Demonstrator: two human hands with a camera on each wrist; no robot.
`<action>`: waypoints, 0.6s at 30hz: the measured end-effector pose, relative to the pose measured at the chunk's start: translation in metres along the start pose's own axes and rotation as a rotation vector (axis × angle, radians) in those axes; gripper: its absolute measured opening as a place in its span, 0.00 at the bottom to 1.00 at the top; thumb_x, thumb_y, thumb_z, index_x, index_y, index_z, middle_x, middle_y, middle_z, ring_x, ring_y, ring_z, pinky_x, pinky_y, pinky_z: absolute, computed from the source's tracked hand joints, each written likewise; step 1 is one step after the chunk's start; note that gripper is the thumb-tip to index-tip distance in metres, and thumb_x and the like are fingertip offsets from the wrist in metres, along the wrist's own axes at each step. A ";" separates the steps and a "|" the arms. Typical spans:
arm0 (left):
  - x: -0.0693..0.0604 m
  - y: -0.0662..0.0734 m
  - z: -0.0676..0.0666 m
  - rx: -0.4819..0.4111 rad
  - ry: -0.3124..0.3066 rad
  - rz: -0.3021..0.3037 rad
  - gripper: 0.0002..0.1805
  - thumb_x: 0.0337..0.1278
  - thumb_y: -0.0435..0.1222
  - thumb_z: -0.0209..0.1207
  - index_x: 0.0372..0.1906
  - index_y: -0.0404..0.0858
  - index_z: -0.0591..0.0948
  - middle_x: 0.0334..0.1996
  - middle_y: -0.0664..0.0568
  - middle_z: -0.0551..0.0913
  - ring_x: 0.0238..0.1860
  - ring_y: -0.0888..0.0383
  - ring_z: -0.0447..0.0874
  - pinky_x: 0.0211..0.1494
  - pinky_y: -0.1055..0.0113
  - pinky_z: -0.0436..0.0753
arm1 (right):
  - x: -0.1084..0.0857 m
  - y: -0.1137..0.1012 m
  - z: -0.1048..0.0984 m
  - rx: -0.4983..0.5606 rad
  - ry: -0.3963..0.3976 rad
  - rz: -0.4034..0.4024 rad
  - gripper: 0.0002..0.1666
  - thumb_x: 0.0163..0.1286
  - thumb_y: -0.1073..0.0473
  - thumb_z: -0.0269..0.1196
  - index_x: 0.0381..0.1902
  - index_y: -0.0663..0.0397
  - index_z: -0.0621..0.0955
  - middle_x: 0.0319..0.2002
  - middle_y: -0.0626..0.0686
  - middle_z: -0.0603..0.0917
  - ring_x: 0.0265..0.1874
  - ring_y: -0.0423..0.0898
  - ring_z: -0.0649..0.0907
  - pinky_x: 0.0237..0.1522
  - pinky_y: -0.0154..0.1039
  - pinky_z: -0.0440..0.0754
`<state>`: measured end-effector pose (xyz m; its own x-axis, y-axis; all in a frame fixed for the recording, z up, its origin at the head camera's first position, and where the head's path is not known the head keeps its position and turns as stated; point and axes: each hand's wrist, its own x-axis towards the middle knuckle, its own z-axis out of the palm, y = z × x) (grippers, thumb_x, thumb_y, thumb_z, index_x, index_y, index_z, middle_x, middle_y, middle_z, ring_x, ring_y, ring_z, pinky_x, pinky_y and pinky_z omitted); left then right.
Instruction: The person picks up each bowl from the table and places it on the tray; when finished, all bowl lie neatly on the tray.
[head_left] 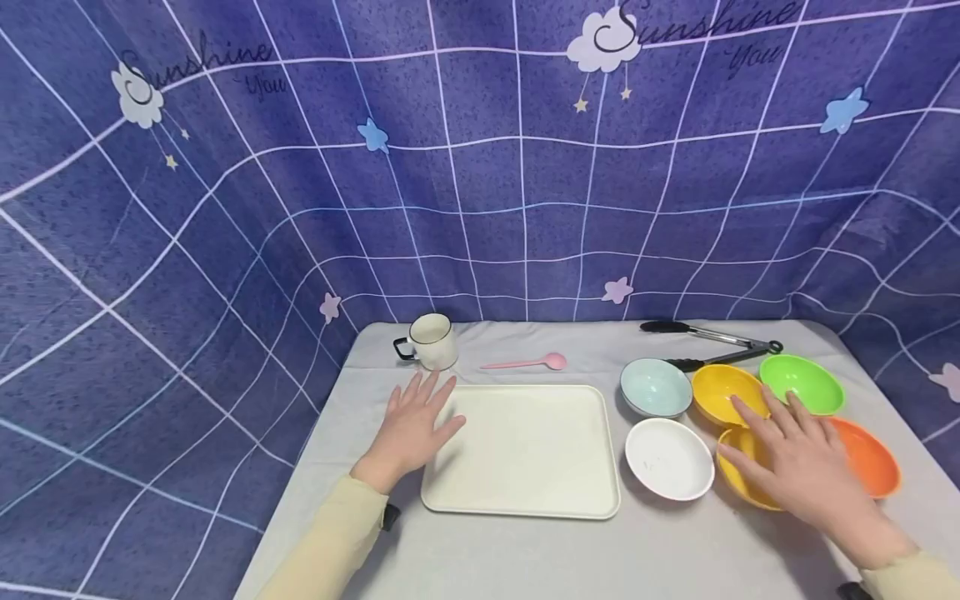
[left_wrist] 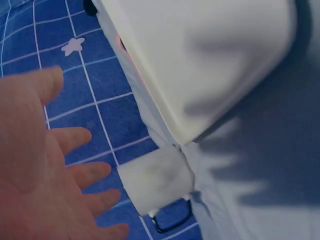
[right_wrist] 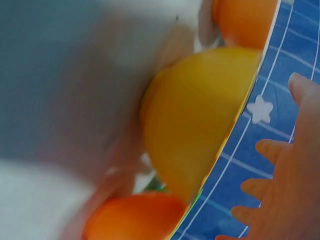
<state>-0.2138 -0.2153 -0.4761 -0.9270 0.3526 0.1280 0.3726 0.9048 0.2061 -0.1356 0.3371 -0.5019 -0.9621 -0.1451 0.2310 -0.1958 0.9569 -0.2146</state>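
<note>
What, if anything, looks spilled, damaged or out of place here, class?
Nothing stands out: the mug stands upright, the tray lies flat, the bowls sit upright, and no spill shows. The right hand partly hides some bowls.

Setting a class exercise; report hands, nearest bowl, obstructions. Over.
Left fingers empty, by tray. Right fingers empty, over nearer yellow bowl. No obstruction visible.

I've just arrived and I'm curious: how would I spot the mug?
On the cloth-covered table, find the large cream tray. Just past its far left corner, beyond the left hand, stands the mug. Its black looped handle sets it apart from the pink spoon to its right.
</note>
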 end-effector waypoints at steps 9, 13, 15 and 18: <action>-0.018 -0.039 0.024 -0.212 0.006 -0.166 0.32 0.72 0.41 0.64 0.74 0.32 0.72 0.55 0.39 0.85 0.57 0.42 0.83 0.66 0.43 0.78 | -0.022 0.086 -0.009 0.094 0.064 0.016 0.55 0.70 0.41 0.69 0.81 0.63 0.58 0.75 0.79 0.58 0.74 0.80 0.53 0.74 0.74 0.39; -0.029 -0.050 0.039 -0.285 -0.017 -0.234 0.27 0.71 0.40 0.65 0.69 0.31 0.77 0.31 0.53 0.83 0.34 0.56 0.80 0.49 0.52 0.84 | -0.036 0.117 -0.005 0.179 0.043 -0.018 0.54 0.69 0.49 0.71 0.79 0.72 0.58 0.69 0.84 0.60 0.71 0.83 0.55 0.77 0.45 0.26; -0.032 -0.052 0.047 -0.319 -0.029 -0.251 0.26 0.71 0.39 0.65 0.67 0.31 0.79 0.25 0.58 0.79 0.27 0.60 0.75 0.41 0.57 0.82 | -0.041 0.125 -0.003 0.224 0.019 -0.019 0.56 0.66 0.51 0.73 0.77 0.76 0.57 0.67 0.86 0.61 0.69 0.85 0.57 0.73 0.35 0.26; -0.034 -0.053 0.057 -0.396 -0.048 -0.272 0.25 0.71 0.39 0.64 0.67 0.32 0.79 0.20 0.59 0.76 0.21 0.61 0.72 0.32 0.63 0.78 | -0.043 0.128 0.000 0.247 -0.004 -0.008 0.61 0.61 0.51 0.77 0.77 0.78 0.56 0.66 0.86 0.62 0.65 0.86 0.60 0.70 0.34 0.28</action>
<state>-0.2045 -0.2613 -0.5462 -0.9905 0.1351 -0.0250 0.0956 0.8087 0.5804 -0.1198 0.4661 -0.5396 -0.9610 -0.1534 0.2301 -0.2431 0.8653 -0.4383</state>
